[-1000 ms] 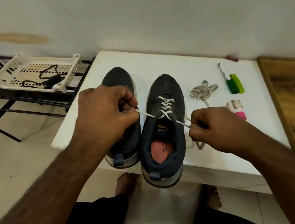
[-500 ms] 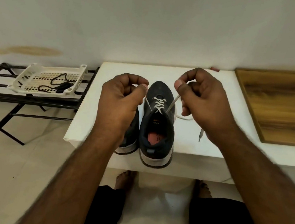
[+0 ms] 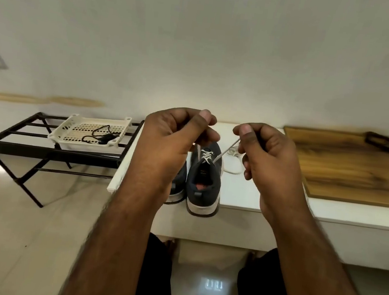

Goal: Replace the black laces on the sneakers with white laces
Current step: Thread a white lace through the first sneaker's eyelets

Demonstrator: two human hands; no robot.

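Two dark sneakers stand heel-first on the white table (image 3: 243, 197). The right sneaker (image 3: 204, 185) has a white lace (image 3: 206, 156) crossed through its front eyelets. My left hand (image 3: 172, 142) pinches one end of that lace, raised above the shoe. My right hand (image 3: 261, 153) pinches the other end, which runs taut down to the eyelets. The left sneaker (image 3: 178, 184) is mostly hidden behind my left wrist. A second white lace (image 3: 231, 166) lies loose on the table behind my right hand.
A white plastic basket (image 3: 68, 129) holding black laces (image 3: 99, 135) sits on a black metal rack (image 3: 17, 147) to the left. A wooden board (image 3: 362, 172) lies on the table at right. My legs are below the table edge on a tiled floor.
Both hands have lifted the lace ends up and away from the shoe, pulling the lace taut. The camera has tilted up, so the shoes look smaller and farther.
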